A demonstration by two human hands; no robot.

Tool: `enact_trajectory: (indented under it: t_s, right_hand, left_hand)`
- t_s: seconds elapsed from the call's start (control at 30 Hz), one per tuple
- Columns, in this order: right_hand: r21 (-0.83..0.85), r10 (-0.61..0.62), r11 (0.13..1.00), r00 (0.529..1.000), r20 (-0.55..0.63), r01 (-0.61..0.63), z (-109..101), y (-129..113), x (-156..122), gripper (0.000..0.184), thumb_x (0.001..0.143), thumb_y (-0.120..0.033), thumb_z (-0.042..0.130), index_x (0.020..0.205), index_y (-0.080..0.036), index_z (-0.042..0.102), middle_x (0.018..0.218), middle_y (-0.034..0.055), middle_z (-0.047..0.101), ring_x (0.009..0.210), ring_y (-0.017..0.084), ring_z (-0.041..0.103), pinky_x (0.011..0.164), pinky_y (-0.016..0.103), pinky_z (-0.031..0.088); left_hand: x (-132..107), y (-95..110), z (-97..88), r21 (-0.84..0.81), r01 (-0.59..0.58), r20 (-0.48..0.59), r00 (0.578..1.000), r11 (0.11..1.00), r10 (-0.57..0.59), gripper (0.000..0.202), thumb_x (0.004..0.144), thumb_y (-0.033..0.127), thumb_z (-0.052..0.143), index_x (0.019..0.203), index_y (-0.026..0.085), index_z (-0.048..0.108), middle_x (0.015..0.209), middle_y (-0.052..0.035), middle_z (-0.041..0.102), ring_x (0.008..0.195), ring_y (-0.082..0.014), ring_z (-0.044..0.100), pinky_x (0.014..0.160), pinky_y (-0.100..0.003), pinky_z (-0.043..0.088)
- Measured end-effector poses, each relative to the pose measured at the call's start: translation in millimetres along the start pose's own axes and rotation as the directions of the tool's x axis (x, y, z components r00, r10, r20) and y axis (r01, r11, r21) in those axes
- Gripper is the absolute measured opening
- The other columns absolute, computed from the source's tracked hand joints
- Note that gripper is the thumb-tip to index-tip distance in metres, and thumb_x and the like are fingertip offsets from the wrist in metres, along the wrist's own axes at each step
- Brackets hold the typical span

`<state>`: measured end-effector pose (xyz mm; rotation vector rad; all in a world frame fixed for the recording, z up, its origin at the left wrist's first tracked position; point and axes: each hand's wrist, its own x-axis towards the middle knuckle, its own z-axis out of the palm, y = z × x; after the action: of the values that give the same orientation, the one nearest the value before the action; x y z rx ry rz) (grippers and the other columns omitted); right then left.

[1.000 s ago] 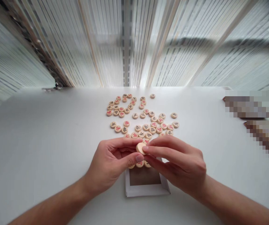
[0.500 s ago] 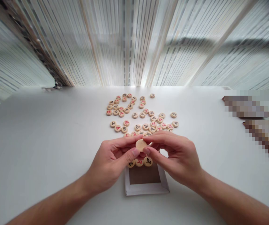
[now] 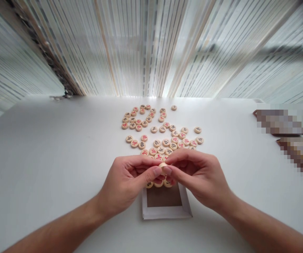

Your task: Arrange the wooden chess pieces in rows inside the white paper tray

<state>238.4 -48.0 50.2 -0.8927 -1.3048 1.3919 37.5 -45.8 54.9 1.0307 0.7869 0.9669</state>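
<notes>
Between the fingertips of both hands is a round wooden Chinese chess piece (image 3: 163, 166), tilted and partly covered by the thumbs. My left hand (image 3: 130, 181) pinches it from the left, my right hand (image 3: 197, 174) from the right. Below them lies a shallow box (image 3: 167, 212) with a white rim and brown bottom. Several chess pieces (image 3: 149, 184) sit in a row in its far part, half hidden by my fingers. Just beyond my hands, loose pieces (image 3: 161, 150) with red and black characters lie face up on the table.
More chess pieces (image 3: 138, 122) are scattered toward the back of the white table (image 3: 61, 158). Two blurred, brown-edged objects (image 3: 283, 123) stand at the right edge. Striped hanging curtains (image 3: 130, 49) rise behind the table.
The held piece has turned from its blank face toward its edge, still between both hands. My fingers have drawn closer together over it. The view has shifted slightly.
</notes>
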Motion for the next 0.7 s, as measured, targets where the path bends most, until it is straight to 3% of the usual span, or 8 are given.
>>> enact_trajectory:
  t_s: [0.2,0.43,0.57,0.7]
  right_hand:
    - [0.184,0.186,0.964,0.981,0.051,-0.192,-0.5,-3.4,3.2,0.015,0.080,-0.023,0.096,0.086,-0.018,0.084,0.072,0.0033,0.080,0.064,0.015,0.077,0.062,0.020,0.065]
    - [0.279,0.299,0.907,0.949,0.095,-0.314,-5.2,0.1,4.8,0.015,0.088,-0.027,0.091,0.099,-0.019,0.085,0.080,0.0047,0.083,0.072,0.016,0.081,0.070,0.022,0.067]
    - [0.269,0.340,0.896,0.935,0.098,-0.354,-7.5,0.4,2.9,0.029,0.077,-0.025,0.098,0.101,-0.018,0.084,0.080,0.0055,0.083,0.069,0.016,0.079,0.068,0.024,0.065]
    - [0.252,0.380,0.883,0.919,0.108,-0.395,-8.3,0.7,2.1,0.037,0.070,-0.021,0.102,0.100,-0.017,0.082,0.077,0.0055,0.082,0.068,0.016,0.077,0.068,0.025,0.064]
  left_hand:
    - [-0.9,1.1,1.7,0.082,0.016,0.017,1.000,0.997,-0.018,0.017,0.096,0.024,0.082,0.111,0.021,0.088,0.092,-0.0061,0.088,0.081,-0.0173,0.084,0.077,-0.020,0.068]
    - [-1.0,0.8,1.8,-0.046,0.022,0.016,1.000,0.999,-0.021,0.029,0.091,0.016,0.085,0.120,0.020,0.084,0.097,-0.0064,0.088,0.088,-0.0204,0.086,0.083,-0.024,0.070]
    - [-0.5,2.3,0.9,-0.049,0.043,0.004,0.999,0.998,-0.043,0.034,0.085,0.019,0.092,0.117,0.016,0.085,0.088,-0.0076,0.088,0.081,-0.0210,0.086,0.076,-0.022,0.070]
    - [-0.5,0.9,-1.7,-0.010,0.091,-0.008,0.996,0.996,-0.091,0.037,0.085,0.024,0.092,0.120,0.014,0.084,0.089,-0.0105,0.087,0.080,-0.0251,0.086,0.076,-0.029,0.072]
